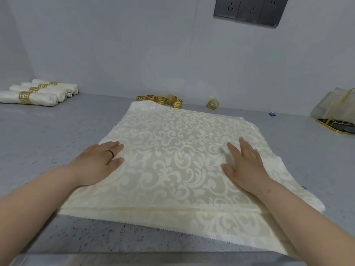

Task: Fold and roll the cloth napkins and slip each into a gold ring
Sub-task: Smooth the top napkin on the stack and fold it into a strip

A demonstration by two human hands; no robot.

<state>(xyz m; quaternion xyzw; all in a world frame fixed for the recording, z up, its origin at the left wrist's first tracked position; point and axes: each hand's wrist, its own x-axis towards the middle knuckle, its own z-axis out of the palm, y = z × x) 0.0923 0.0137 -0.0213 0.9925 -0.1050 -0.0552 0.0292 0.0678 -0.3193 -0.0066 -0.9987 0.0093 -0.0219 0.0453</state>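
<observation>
cream damask napkin [172, 160] spread flat on the grey speckled worktop [48, 131], already doubled once by the look of the layered band along the near side, with a zigzag-cut edge showing below it. wider left-to-right than deep, so long axis across the body, far edge up by the wall.

left hand [99, 162] laid flat on the napkin's left margin, fingers straight and pressing, ring on one finger; right hand [245, 162] likewise flat on the right part, fingers extended, slightly blurred. neither grip closed on anything: both palms down, spread, smoothing rather than pinching.

judged as the flattening step ahead of the next fold or the roll. both hands about equally close to the cloth, one per side, so a roll starting at the near edge and running away toward the wall looks natural.

loose gold rings [159, 99] clustered just beyond the far edge, touching or nearly touching it, one more ring [213, 103] apart to the right. right hand probably closer to these. four finished rolls [38, 93] far left against the wall.
</observation>
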